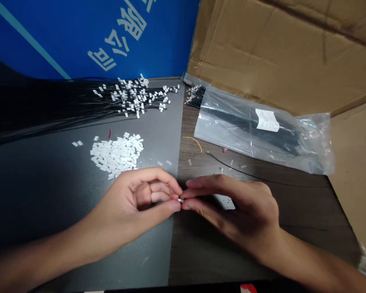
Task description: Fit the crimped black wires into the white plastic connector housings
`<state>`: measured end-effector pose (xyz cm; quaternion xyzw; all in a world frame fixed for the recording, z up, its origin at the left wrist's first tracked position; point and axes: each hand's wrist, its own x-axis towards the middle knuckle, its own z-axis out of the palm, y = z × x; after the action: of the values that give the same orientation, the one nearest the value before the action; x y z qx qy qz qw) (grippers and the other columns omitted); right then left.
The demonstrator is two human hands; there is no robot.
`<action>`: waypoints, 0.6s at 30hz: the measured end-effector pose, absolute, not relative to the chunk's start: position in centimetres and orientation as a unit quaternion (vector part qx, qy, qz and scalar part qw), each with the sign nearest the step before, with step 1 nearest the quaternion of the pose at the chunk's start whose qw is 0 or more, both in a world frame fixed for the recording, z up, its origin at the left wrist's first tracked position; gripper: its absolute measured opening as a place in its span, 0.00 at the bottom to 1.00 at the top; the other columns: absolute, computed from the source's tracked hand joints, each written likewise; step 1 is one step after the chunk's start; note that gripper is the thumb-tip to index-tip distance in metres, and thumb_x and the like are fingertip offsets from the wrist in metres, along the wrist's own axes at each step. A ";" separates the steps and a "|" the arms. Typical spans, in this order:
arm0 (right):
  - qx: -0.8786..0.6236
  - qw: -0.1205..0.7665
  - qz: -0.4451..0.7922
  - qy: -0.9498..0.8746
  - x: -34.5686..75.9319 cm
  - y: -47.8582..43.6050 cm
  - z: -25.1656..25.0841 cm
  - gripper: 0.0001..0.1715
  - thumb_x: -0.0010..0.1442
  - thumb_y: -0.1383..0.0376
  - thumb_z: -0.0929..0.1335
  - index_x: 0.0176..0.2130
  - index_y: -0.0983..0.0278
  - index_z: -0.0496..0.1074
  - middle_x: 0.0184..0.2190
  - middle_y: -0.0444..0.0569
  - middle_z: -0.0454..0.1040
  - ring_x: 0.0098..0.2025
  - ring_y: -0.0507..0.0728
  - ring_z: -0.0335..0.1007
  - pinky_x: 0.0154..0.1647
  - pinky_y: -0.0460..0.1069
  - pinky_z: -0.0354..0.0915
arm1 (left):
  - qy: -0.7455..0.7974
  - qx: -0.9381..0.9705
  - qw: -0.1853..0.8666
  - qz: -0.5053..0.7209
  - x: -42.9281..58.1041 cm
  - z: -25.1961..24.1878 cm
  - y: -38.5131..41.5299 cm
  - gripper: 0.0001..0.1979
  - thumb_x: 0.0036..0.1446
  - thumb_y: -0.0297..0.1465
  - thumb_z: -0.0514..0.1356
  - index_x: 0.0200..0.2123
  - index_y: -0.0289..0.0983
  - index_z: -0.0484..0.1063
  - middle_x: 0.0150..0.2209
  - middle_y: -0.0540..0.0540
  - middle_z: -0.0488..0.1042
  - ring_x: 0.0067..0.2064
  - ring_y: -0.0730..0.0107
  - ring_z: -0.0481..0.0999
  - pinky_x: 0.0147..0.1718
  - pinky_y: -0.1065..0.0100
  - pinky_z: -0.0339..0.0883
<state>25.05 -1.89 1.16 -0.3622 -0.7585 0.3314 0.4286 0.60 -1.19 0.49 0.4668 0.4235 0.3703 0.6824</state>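
One small white piece (180, 200) sat pinched between the thumb and forefinger of my left hand (125, 195), its long axis seemingly running left to right, toward my right hand (247, 207). My right thumb and fingers stood narrow at its right end — whether they held a wire, I couldn't tell (my own fingertips covered most of it). Both hands were about equally near, above the edge where grey mat (152, 260) met dark wood (201, 260). Beyond my left knuckles lay the white connector pile (117, 154) — toward me, mat and wood ran on.
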 end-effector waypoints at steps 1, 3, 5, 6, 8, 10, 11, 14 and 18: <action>-0.359 0.431 0.335 -0.757 25.0 -1.9 1.2 0.17 0.69 0.75 0.86 0.53 0.61 0.89 0.44 0.45 0.97 0.41 0.57 0.98 0.46 0.43 0.91 | 0.424 0.468 0.682 0.369 0.6 0.6 -1.2 0.07 0.55 0.24 0.79 0.37 0.40 0.90 0.35 0.48 0.92 0.37 0.67 0.95 0.41 0.78 0.88; -0.356 0.437 0.347 -0.750 24.9 -2.0 1.1 0.19 0.68 0.76 0.87 0.53 0.61 0.88 0.45 0.45 0.97 0.42 0.57 0.99 0.49 0.43 0.91 | 0.428 0.478 0.670 0.373 0.6 0.7 -1.2 0.06 0.57 0.25 0.79 0.37 0.40 0.91 0.34 0.48 0.92 0.36 0.68 0.94 0.40 0.79 0.87; -0.357 0.442 0.372 -0.734 24.7 -2.0 1.1 0.21 0.67 0.77 0.88 0.54 0.62 0.88 0.45 0.46 0.97 0.43 0.57 0.99 0.50 0.41 0.91 | 0.434 0.496 0.646 0.384 0.6 0.7 -1.4 0.04 0.58 0.25 0.78 0.37 0.40 0.91 0.34 0.48 0.92 0.35 0.69 0.94 0.39 0.80 0.87; -0.359 0.444 0.392 -0.721 24.6 -2.0 1.1 0.21 0.66 0.77 0.88 0.53 0.62 0.88 0.45 0.46 0.97 0.43 0.57 0.99 0.50 0.41 0.91 | 0.435 0.507 0.632 0.393 0.6 0.7 -1.5 0.04 0.58 0.25 0.77 0.36 0.40 0.90 0.33 0.48 0.91 0.35 0.70 0.93 0.39 0.81 0.86; -0.366 0.449 0.447 -0.682 24.4 -1.9 1.1 0.19 0.67 0.74 0.89 0.52 0.62 0.88 0.42 0.45 0.97 0.42 0.58 0.99 0.50 0.43 0.92 | 0.436 0.525 0.607 0.408 0.6 0.8 -1.6 0.04 0.58 0.24 0.76 0.34 0.40 0.88 0.33 0.49 0.90 0.35 0.71 0.92 0.39 0.82 0.85; -0.372 0.452 0.500 -0.638 24.3 -1.7 1.2 0.17 0.67 0.70 0.90 0.50 0.61 0.88 0.39 0.46 0.96 0.40 0.60 0.99 0.47 0.46 0.93 | 0.436 0.535 0.598 0.408 0.6 0.8 -1.6 0.06 0.57 0.24 0.75 0.32 0.40 0.86 0.33 0.50 0.89 0.35 0.71 0.92 0.38 0.82 0.84; -0.375 0.452 0.519 -0.621 24.3 -1.6 1.3 0.17 0.66 0.68 0.90 0.49 0.62 0.88 0.38 0.47 0.96 0.39 0.61 0.99 0.45 0.46 0.93 | 0.434 0.535 0.596 0.412 0.5 0.8 -1.5 0.06 0.56 0.23 0.75 0.32 0.40 0.86 0.32 0.50 0.88 0.35 0.71 0.91 0.37 0.82 0.83; -0.379 0.446 0.538 -0.606 24.2 -1.2 1.5 0.19 0.65 0.63 0.92 0.47 0.62 0.88 0.36 0.48 0.96 0.37 0.62 0.98 0.40 0.46 0.93 | 0.419 0.532 0.599 0.427 0.4 0.8 -1.3 0.08 0.55 0.20 0.73 0.31 0.40 0.86 0.32 0.50 0.87 0.34 0.73 0.89 0.36 0.82 0.82; -0.384 0.434 0.539 -0.612 24.1 -1.2 1.3 0.19 0.66 0.60 0.91 0.47 0.61 0.87 0.36 0.49 0.96 0.36 0.62 0.98 0.41 0.47 0.93 | 0.409 0.529 0.619 0.412 0.5 0.7 -1.2 0.09 0.53 0.19 0.72 0.30 0.39 0.86 0.31 0.50 0.84 0.31 0.74 0.86 0.35 0.80 0.83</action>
<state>24.14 -1.16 1.33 -0.3837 -0.6115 0.5392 0.4336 0.55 -1.25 0.72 0.5294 0.4086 0.4121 0.6189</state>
